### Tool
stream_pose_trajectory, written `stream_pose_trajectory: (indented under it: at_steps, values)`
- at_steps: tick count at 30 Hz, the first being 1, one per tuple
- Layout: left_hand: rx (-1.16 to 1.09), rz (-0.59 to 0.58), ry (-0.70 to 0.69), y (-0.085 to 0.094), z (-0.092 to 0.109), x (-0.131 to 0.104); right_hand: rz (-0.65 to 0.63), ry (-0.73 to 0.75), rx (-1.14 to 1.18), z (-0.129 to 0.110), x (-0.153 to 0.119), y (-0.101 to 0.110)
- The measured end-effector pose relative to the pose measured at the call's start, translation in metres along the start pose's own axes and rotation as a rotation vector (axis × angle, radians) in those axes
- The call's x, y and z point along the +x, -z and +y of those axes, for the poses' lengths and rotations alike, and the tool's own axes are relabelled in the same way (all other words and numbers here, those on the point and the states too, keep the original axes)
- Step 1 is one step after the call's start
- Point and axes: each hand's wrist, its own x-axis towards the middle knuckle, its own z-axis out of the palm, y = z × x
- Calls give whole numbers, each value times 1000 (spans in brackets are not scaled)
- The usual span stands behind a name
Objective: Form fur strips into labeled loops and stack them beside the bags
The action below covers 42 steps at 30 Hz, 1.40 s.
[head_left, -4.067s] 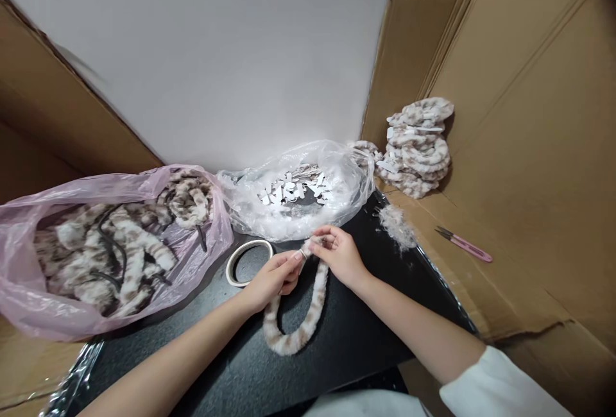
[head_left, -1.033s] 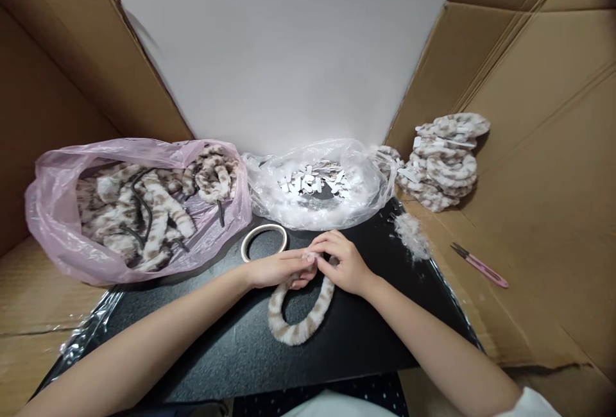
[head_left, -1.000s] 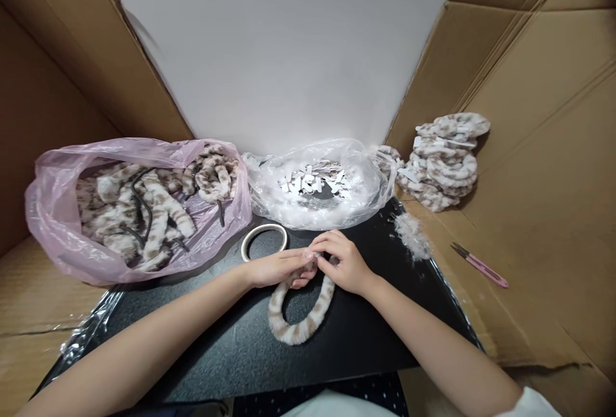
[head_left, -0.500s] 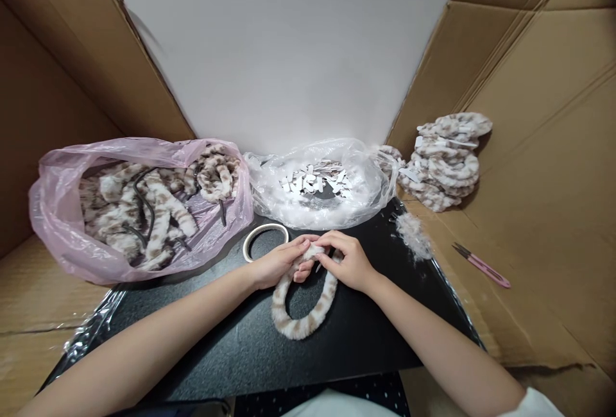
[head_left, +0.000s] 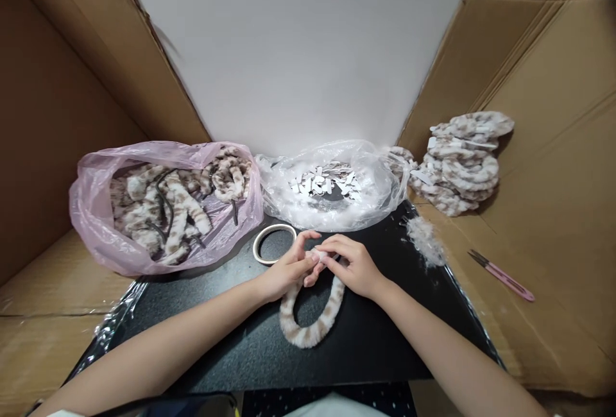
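Note:
A fluffy white and brown striped ring, like a plush headband, hangs in a loop below my two hands over the black table. My left hand is closed on the upper left part of the ring, its index finger raised and curled. From the other side, my right hand pinches the ring's top with thumb and fingers. The bit of plush between the two hands is mostly covered by fingers. Just beyond my left hand lies a roll of cream tape.
A pink bag of plush pieces with dark cords stands left. A clear bag holds white tags. Tagged plush rings are stacked right, near a fluff clump and pink-handled snips. Cardboard walls flank the table.
My left index finger has lifted off the ring's top, while both hands stay on the ring. The whole view has shifted, so things appear farther right.

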Motion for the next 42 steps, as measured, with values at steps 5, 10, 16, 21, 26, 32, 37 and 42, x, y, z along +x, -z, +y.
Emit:
stream_pose_trajectory:
  at_steps: [5, 10, 16, 21, 26, 32, 37, 42]
  values:
    - [-24, 79, -13, -4, -4, -27, 7, -124, 89, -6, -2, -2]
    - [121, 31, 101, -4, -4, -69, -30, -82, -27, -6, 7, -7]
    - [418, 293, -115, 13, 0, -98, -318, 12, -376, -9, 38, -33]
    - [1097, 548, -314, 36, 15, -88, -400, 84, -351, -13, 44, -34]
    - [1514, 340, -564, 36, 30, -53, -325, 36, -84, -26, 34, -1]
    - [1492, 264, -777, 28, 18, -27, 273, -81, -31, -24, 18, 5]
    - [1497, 282, -765, 27, 7, -31, 322, -202, 15, -28, 11, -14]
    - [1541, 239, -785, 30, 5, -30, 317, -236, 22, -31, 9, -20]
